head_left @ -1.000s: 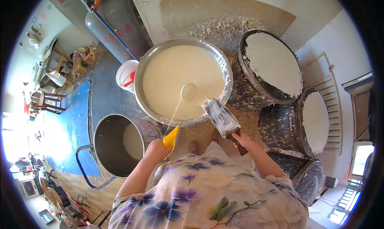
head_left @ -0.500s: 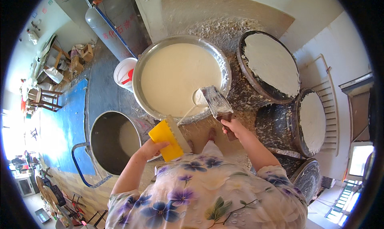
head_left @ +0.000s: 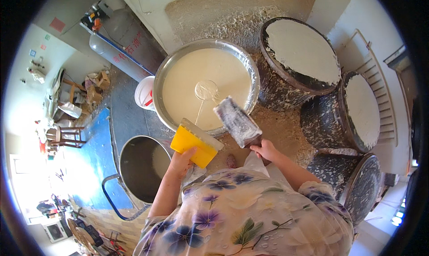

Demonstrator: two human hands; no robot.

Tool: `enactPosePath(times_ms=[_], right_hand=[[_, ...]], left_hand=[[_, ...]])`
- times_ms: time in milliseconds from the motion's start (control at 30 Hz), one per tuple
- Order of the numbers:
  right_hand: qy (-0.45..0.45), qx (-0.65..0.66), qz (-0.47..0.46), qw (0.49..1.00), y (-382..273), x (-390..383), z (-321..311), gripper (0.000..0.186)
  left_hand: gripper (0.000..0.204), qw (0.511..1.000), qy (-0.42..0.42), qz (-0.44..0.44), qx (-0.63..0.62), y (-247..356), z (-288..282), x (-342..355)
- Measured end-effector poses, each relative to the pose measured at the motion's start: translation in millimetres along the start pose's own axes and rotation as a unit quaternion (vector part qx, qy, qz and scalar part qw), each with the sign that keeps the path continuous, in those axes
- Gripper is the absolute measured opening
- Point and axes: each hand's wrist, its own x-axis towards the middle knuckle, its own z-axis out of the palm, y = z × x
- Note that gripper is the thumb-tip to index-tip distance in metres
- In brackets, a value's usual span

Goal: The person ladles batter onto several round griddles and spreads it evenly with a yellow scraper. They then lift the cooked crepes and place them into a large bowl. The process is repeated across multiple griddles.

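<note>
My left hand [head_left: 181, 162] grips a yellow scraper [head_left: 192, 145] with a pale straight blade, close to the near rim of a wide metal basin [head_left: 157, 93]. Creamy white liquid [head_left: 201, 66] fills much of that basin. A flat tool [head_left: 237, 122], its broad blade smeared white, is held by its dark handle in my right hand [head_left: 266, 151]; the blade reaches over the near right rim. In the liquid, a round ladle-like piece [head_left: 206, 89] shows, with a thin pale line running from it toward the yellow scraper. Whether it joins either tool I cannot tell.
Two dark vats [head_left: 304, 52] [head_left: 363, 110] of white paste stand at the right, with a dark splattered barrel [head_left: 362, 189] nearer. A deep metal pot [head_left: 143, 166] with a long handle is at left. Beyond it stand a white bucket [head_left: 144, 95] and grey gas cylinder [head_left: 114, 52].
The ladle-like piece now lies farther left in the basin, apart from the flat tool's blade. Both hands still hold their tools; the yellow scraper is turned more toward the basin. The view has shifted.
</note>
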Motion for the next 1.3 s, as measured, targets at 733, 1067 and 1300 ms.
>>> enactPosePath(times_ms=[733,1067,1300], right_hand=[[0.037,0.231,-0.115,0.965,-42,42,1,0.020],[0.333,0.366,-0.075,0.866,99,-212,-145,0.025],[0.598,0.408,-0.014,0.689,218,-461,-187,0.016]], left_hand=[[0.040,0.978,-0.029,0.053,0.199,112,42,-128],[0.045,0.887,-0.247,0.003,0.390,83,243,-170],[0.039,0.747,-0.495,0.028,0.444,-25,436,-186]])
